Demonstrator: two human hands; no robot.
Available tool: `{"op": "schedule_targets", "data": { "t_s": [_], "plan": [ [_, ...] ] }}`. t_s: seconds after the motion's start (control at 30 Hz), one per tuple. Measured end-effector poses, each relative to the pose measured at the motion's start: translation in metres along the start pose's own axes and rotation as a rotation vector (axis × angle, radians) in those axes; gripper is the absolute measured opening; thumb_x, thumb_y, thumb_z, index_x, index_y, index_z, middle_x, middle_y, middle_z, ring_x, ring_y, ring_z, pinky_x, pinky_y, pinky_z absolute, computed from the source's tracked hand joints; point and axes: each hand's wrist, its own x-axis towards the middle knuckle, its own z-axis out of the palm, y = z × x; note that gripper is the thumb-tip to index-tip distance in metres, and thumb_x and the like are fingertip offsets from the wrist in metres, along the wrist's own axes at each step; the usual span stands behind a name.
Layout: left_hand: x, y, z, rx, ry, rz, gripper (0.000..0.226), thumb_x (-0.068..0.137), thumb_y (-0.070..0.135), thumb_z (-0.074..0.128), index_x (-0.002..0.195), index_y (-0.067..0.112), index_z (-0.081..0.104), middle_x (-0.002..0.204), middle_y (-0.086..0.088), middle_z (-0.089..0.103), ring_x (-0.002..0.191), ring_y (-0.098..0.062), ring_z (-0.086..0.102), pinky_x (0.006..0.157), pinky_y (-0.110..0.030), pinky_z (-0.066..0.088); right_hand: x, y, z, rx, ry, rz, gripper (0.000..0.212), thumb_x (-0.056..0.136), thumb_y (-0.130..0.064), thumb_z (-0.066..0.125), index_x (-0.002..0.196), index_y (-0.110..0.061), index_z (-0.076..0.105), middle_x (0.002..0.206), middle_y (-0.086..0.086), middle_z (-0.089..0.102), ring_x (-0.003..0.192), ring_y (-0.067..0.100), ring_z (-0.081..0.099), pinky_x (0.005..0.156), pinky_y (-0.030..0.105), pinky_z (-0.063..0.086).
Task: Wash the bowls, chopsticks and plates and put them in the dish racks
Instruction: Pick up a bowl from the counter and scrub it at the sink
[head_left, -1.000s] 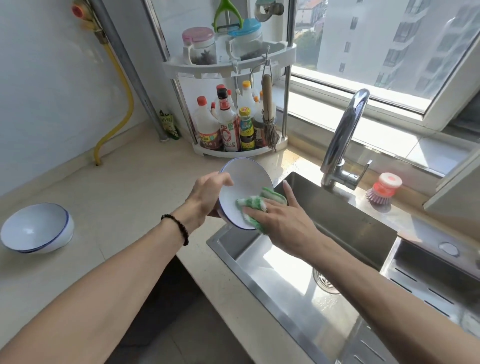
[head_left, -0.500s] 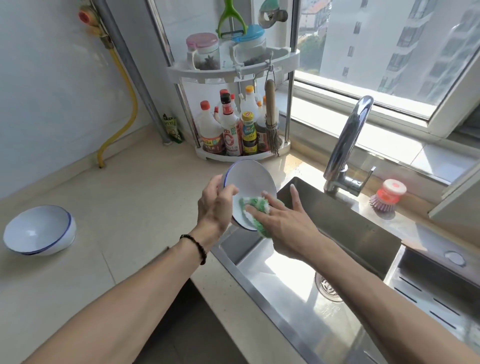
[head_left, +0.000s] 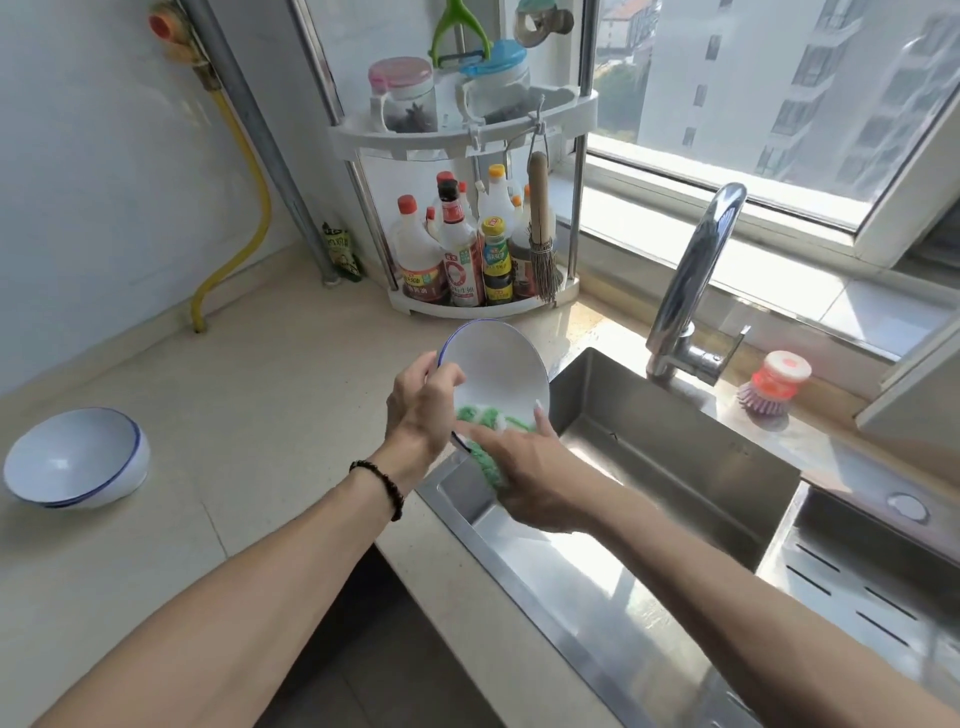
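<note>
My left hand (head_left: 423, 410) grips the left rim of a white bowl with a blue rim (head_left: 498, 364), tilted on edge over the sink's left corner. Against the bowl's lower inside my right hand (head_left: 524, 470) presses a green and white scrub cloth (head_left: 491, 441). A second white bowl with a blue rim (head_left: 75, 457) rests tilted on the counter at the far left. No chopsticks or plates are in view.
The steel sink (head_left: 649, 499) lies right of the beige counter (head_left: 249, 415), with a chrome tap (head_left: 696, 280) behind it and a red dish brush (head_left: 776, 384) on the ledge. A corner rack of bottles (head_left: 467, 260) stands at the back. A slotted drainer tray (head_left: 857, 587) sits at right.
My left hand has shifted its grip up round the bowl's rim. My right hand and the cloth have slid from the bowl's middle down to its lower edge.
</note>
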Motion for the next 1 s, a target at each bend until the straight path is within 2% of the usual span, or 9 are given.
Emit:
{"op": "schedule_targets", "data": {
  "t_s": [0.1,0.17,0.3,0.4,0.47,0.53,0.67,0.8,1.0],
  "plan": [
    [0.005,0.005,-0.013,0.034,-0.202,-0.116,0.024,0.072,0.035,0.060,0.082,0.013,0.063,0.082,-0.009,0.059,0.070,-0.027,0.056,0.054,-0.028,0.048,-0.008,0.028,0.004,-0.311,0.118,-0.085,0.072,0.092,-0.006,0.050,0.156,-0.033,0.028,0.147,-0.001,0.054,0.153,0.023,0.020,0.116,0.053,-0.022],
    [0.006,0.004,-0.015,-0.019,-0.224,-0.180,0.017,0.086,0.029,0.058,0.092,0.015,0.064,0.090,-0.011,0.062,0.072,-0.026,0.059,0.051,-0.026,0.049,-0.010,0.040,0.004,-0.424,0.246,-0.134,0.059,0.091,-0.008,0.046,0.147,-0.028,0.048,0.132,0.000,0.066,0.147,0.026,0.035,0.120,0.054,-0.013],
    [-0.003,-0.016,-0.001,-0.281,-0.134,-0.217,0.023,0.091,0.028,0.057,0.112,0.017,0.057,0.109,-0.012,0.065,0.088,-0.026,0.064,0.064,-0.032,0.055,0.000,0.030,0.009,-0.329,0.491,-0.147,0.038,0.080,-0.009,0.052,0.109,-0.021,0.073,0.089,0.001,0.076,0.106,0.025,0.070,0.114,0.049,0.030],
    [-0.017,-0.019,0.018,-0.368,-0.053,-0.154,0.013,0.090,0.024,0.055,0.102,0.019,0.055,0.095,-0.007,0.066,0.079,-0.025,0.061,0.061,-0.031,0.048,0.005,0.004,0.014,-0.049,0.557,-0.064,0.026,0.064,0.000,0.075,0.081,-0.018,0.067,0.063,0.002,0.065,0.062,0.025,0.064,0.088,0.044,0.054],
    [-0.015,-0.018,0.020,-0.307,0.031,-0.089,0.012,0.080,0.032,0.054,0.084,0.021,0.053,0.079,0.008,0.062,0.075,-0.025,0.056,0.062,-0.034,0.043,0.001,-0.001,0.020,0.015,0.436,-0.014,0.037,0.076,-0.003,0.070,0.109,-0.019,0.069,0.094,0.010,0.074,0.107,0.026,0.066,0.110,0.049,0.040],
    [-0.012,-0.016,0.013,-0.202,0.033,0.003,0.014,0.074,0.037,0.052,0.073,0.023,0.052,0.066,0.018,0.059,0.074,-0.024,0.055,0.067,-0.038,0.042,-0.007,0.005,0.014,-0.134,0.227,0.042,0.064,0.089,-0.007,0.057,0.147,-0.029,0.045,0.139,0.011,0.060,0.154,0.023,0.015,0.123,0.052,-0.004],
    [-0.013,-0.013,0.011,-0.112,0.064,0.055,0.023,0.073,0.043,0.051,0.085,0.025,0.060,0.081,0.007,0.065,0.081,-0.020,0.061,0.071,-0.035,0.047,-0.010,0.016,-0.002,-0.382,0.108,0.115,0.075,0.095,-0.011,0.046,0.158,-0.037,0.014,0.168,0.008,-0.010,0.150,0.032,-0.025,0.116,0.062,-0.020],
    [-0.007,-0.008,0.010,-0.059,0.137,0.079,0.038,0.076,0.052,0.053,0.098,0.023,0.063,0.096,0.006,0.067,0.092,-0.018,0.061,0.079,-0.036,0.048,-0.001,-0.011,0.011,-0.015,-0.012,0.078,0.068,0.091,-0.005,0.044,0.154,-0.021,0.028,0.158,0.016,0.031,0.152,0.026,0.015,0.122,0.049,-0.012],
    [-0.008,-0.006,-0.002,0.025,0.040,0.114,0.029,0.081,0.046,0.055,0.063,0.024,0.049,0.061,0.012,0.053,0.062,-0.013,0.048,0.057,-0.030,0.033,-0.004,0.016,0.007,-0.321,0.080,0.023,0.079,0.092,-0.005,0.047,0.161,-0.022,0.011,0.167,0.003,0.016,0.155,0.020,0.004,0.120,0.048,-0.017]
  ]
}}
